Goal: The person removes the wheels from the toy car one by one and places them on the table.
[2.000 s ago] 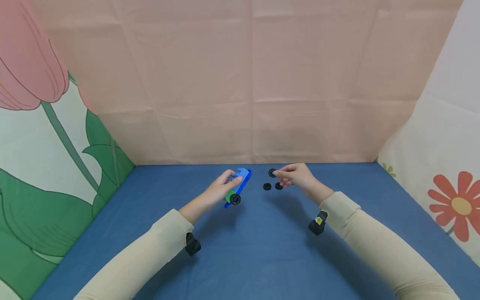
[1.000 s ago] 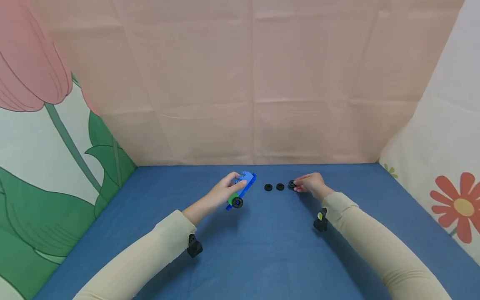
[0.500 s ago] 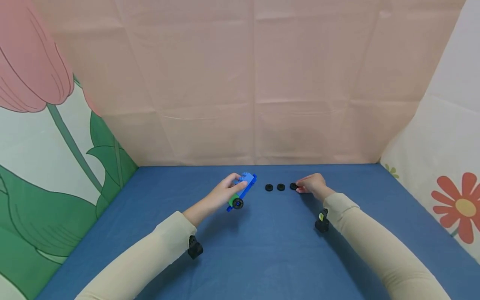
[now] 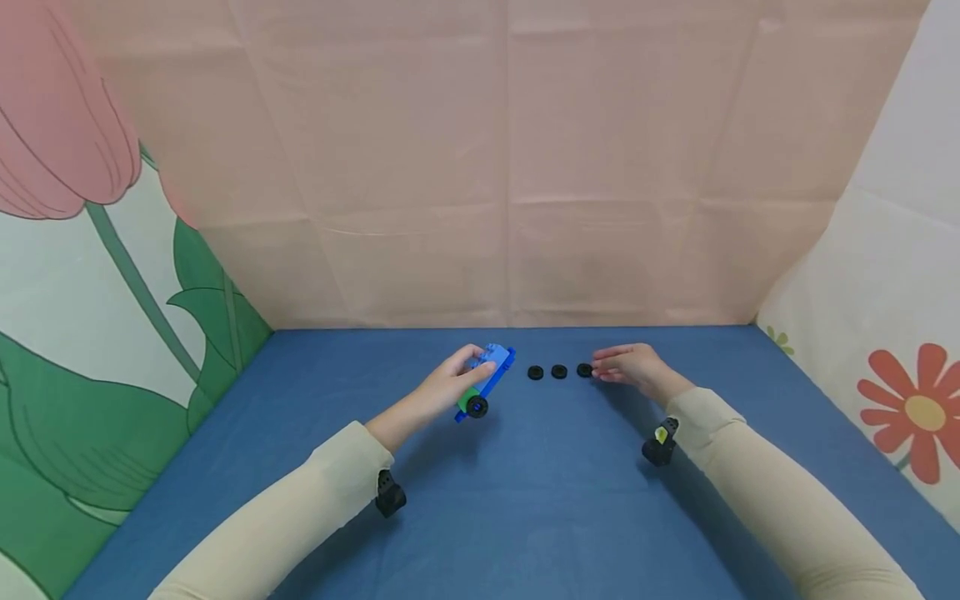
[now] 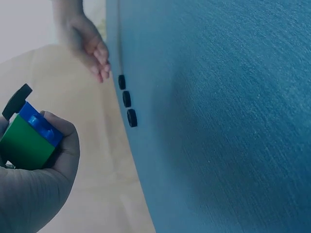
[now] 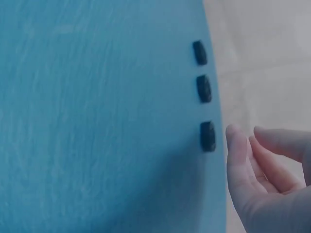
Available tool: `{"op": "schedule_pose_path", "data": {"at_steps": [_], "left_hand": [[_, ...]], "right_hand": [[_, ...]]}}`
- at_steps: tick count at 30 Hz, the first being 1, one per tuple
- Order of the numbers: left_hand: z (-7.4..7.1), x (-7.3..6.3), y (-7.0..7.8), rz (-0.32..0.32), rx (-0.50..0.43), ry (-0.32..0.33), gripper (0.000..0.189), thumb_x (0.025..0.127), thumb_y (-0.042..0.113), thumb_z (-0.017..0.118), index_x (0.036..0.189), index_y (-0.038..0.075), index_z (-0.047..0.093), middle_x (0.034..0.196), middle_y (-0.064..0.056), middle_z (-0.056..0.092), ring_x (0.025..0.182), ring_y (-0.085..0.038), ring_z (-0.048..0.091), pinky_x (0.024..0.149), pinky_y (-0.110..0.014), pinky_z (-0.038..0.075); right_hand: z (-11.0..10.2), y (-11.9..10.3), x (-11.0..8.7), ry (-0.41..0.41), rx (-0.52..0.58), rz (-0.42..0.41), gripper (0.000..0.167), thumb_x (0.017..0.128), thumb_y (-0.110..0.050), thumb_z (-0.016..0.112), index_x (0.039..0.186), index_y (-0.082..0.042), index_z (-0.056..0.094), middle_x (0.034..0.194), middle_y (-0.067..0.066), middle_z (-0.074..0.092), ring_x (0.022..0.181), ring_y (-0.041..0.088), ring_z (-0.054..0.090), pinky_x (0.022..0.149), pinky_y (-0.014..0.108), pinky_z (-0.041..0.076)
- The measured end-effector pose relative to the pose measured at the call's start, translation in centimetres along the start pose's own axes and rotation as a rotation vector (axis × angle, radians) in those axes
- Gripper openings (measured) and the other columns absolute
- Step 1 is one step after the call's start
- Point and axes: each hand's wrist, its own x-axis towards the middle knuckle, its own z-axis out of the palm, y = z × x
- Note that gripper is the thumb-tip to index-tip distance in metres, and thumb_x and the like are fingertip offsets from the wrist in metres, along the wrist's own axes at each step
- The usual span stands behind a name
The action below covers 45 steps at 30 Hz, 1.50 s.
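Note:
My left hand (image 4: 448, 385) grips a toy car (image 4: 491, 367) built of blue and green blocks, held tilted above the table. One black wheel (image 4: 477, 407) shows on the car's near end; the left wrist view shows its green block (image 5: 26, 143) beside the thumb. Three loose black wheels lie flat in a row on the table: a left wheel (image 4: 535, 372), a middle wheel (image 4: 558, 372) and a right wheel (image 4: 584, 370). Just right of the row is my right hand (image 4: 636, 367), its fingers loosely extended and holding nothing. A small gap separates it from the nearest wheel (image 6: 208, 136) in the right wrist view.
A blue cloth (image 4: 495, 517) covers the table. Behind it rises a plain pinkish backdrop (image 4: 502, 167). Printed flower panels stand at the sides, with a tulip (image 4: 63, 108) on the left and a red flower (image 4: 922, 412) on the right.
My right hand carried a wheel rightward and set it down at the row's right end, then let go and drew slightly back to the right. The left hand keeps holding the car, nearly still.

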Motion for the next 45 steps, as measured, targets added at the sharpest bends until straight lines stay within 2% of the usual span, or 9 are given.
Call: {"op": "schedule_pose_path", "data": {"at_steps": [7, 10, 14, 20, 26, 30, 34, 39, 45], "left_hand": [[0.1, 0.0, -0.1, 0.011, 0.031, -0.04, 0.049, 0.097, 0.055, 0.048, 0.128, 0.017, 0.046, 0.121, -0.013, 0.061, 0.106, -0.026, 0.058, 0.078, -0.035, 0.047], [0.1, 0.1, 0.0, 0.013, -0.005, -0.075, 0.047, 0.098, 0.053, 0.048, 0.127, 0.015, 0.046, 0.117, -0.014, 0.063, 0.101, -0.024, 0.062, 0.077, -0.034, 0.049], [0.1, 0.3, 0.3, 0.018, -0.097, -0.111, 0.043, 0.1, 0.046, 0.049, 0.126, 0.012, 0.045, 0.118, -0.019, 0.065, 0.099, -0.028, 0.067, 0.078, -0.04, 0.055], [0.3, 0.5, 0.8, 0.052, -0.075, -0.09, 0.041, 0.101, 0.042, 0.049, 0.126, 0.009, 0.047, 0.117, -0.015, 0.067, 0.104, -0.025, 0.065, 0.089, -0.039, 0.051], [0.5, 0.7, 0.8, 0.05, -0.132, -0.113, 0.042, 0.102, 0.04, 0.046, 0.128, 0.007, 0.042, 0.12, -0.02, 0.065, 0.109, -0.036, 0.063, 0.085, -0.038, 0.054], [0.5, 0.9, 0.8, 0.025, -0.126, -0.081, 0.043, 0.102, 0.04, 0.046, 0.129, 0.007, 0.042, 0.117, -0.016, 0.067, 0.1, -0.028, 0.067, 0.08, -0.036, 0.055], [0.7, 1.0, 0.8, 0.01, -0.073, -0.032, 0.047, 0.101, 0.042, 0.048, 0.133, 0.009, 0.042, 0.114, -0.012, 0.065, 0.095, -0.02, 0.065, 0.079, -0.035, 0.053], [1.1, 1.1, 0.6, 0.024, -0.058, -0.024, 0.049, 0.101, 0.041, 0.047, 0.136, 0.007, 0.041, 0.11, -0.015, 0.061, 0.089, -0.02, 0.063, 0.076, -0.034, 0.054], [1.5, 1.0, 0.6, 0.029, -0.068, -0.018, 0.048, 0.102, 0.04, 0.046, 0.137, 0.006, 0.04, 0.117, -0.017, 0.06, 0.094, -0.022, 0.062, 0.074, -0.036, 0.055]], "right_hand": [[1.1, -1.3, -1.4, -0.126, 0.04, -0.089, 0.048, 0.097, -0.01, 0.058, 0.14, 0.007, 0.044, 0.129, 0.022, 0.06, 0.106, 0.021, 0.068, 0.107, 0.05, 0.038], [1.8, -2.0, -2.1, -0.185, 0.05, -0.128, 0.047, 0.098, -0.009, 0.056, 0.14, 0.007, 0.043, 0.13, 0.024, 0.059, 0.109, 0.023, 0.067, 0.108, 0.051, 0.037], [3.1, -2.9, -2.9, -0.235, 0.05, -0.143, 0.046, 0.098, -0.011, 0.058, 0.139, 0.005, 0.046, 0.132, 0.027, 0.056, 0.11, 0.024, 0.067, 0.106, 0.049, 0.039], [4.9, -4.0, -3.9, -0.28, 0.016, -0.165, 0.044, 0.096, -0.016, 0.061, 0.135, 0.003, 0.052, 0.128, 0.023, 0.061, 0.108, 0.023, 0.067, 0.104, 0.048, 0.042], [6.5, -4.8, -5.0, -0.327, -0.031, -0.197, 0.044, 0.097, -0.018, 0.061, 0.132, 0.006, 0.052, 0.125, 0.024, 0.063, 0.107, 0.025, 0.068, 0.099, 0.045, 0.047], [7.7, -5.2, -5.6, -0.342, -0.058, -0.205, 0.042, 0.094, -0.021, 0.064, 0.126, 0.005, 0.058, 0.113, 0.019, 0.069, 0.101, 0.024, 0.07, 0.094, 0.042, 0.051], [8.9, -5.4, -6.2, -0.39, -0.105, -0.221, 0.039, 0.092, -0.025, 0.068, 0.119, 0.002, 0.061, 0.1, 0.01, 0.072, 0.099, 0.033, 0.069, 0.09, 0.042, 0.054], [10.2, -5.6, -6.7, -0.504, -0.154, -0.225, 0.034, 0.093, -0.023, 0.067, 0.115, 0.002, 0.06, 0.102, 0.021, 0.07, 0.099, 0.042, 0.066, 0.09, 0.05, 0.052], [11.4, -5.1, -6.6, -0.552, -0.201, -0.249, 0.033, 0.094, -0.028, 0.065, 0.11, 0.0, 0.057, 0.104, 0.029, 0.067, 0.088, 0.031, 0.071, 0.089, 0.053, 0.051]]}}
